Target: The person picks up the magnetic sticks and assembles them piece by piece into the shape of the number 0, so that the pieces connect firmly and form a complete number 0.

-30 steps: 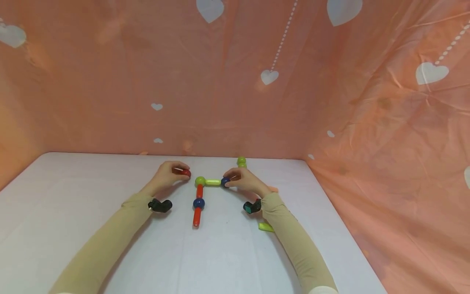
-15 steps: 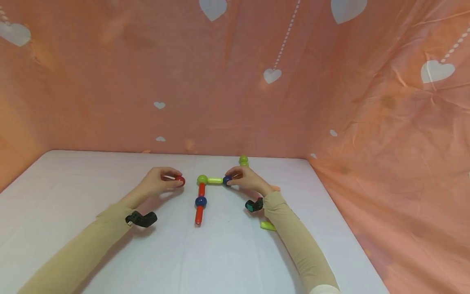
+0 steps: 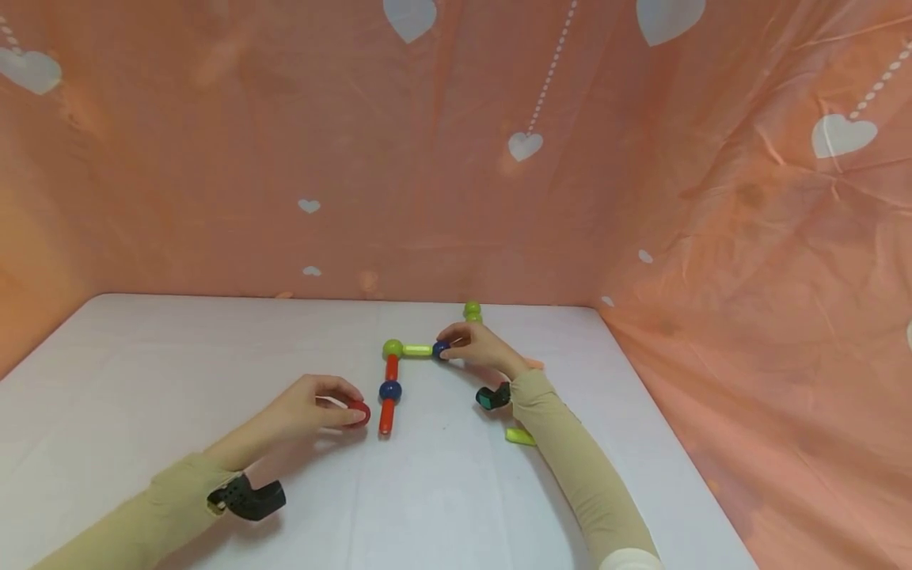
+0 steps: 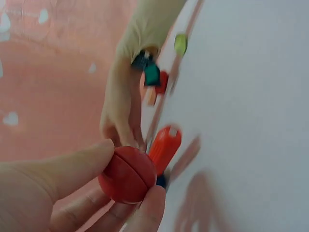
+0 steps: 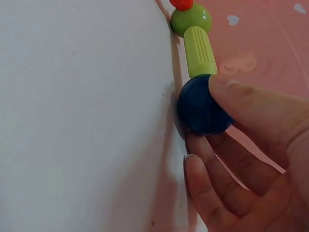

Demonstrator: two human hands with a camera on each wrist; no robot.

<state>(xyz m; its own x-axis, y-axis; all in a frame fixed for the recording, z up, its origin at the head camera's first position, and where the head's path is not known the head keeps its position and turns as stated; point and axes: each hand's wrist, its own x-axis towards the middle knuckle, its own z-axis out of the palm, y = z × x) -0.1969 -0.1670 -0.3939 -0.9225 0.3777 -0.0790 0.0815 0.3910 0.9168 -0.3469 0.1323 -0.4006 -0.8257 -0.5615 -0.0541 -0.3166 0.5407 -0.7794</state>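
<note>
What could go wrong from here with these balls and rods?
1. The left hand holds the red ball close beside the free end of the lower red rod; a sideways bump might knock the rod out of line.
2. The right hand pinches the blue ball at the end of the green rod; a tug could part them.

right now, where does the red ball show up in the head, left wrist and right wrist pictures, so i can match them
Head: the red ball is in the lower half, left of centre, pinched in the left hand.
Left wrist: the red ball is large, in the lower half, left of centre.
Right wrist: not in this picture.
Shared landmark: the right hand, visible in all three.
</note>
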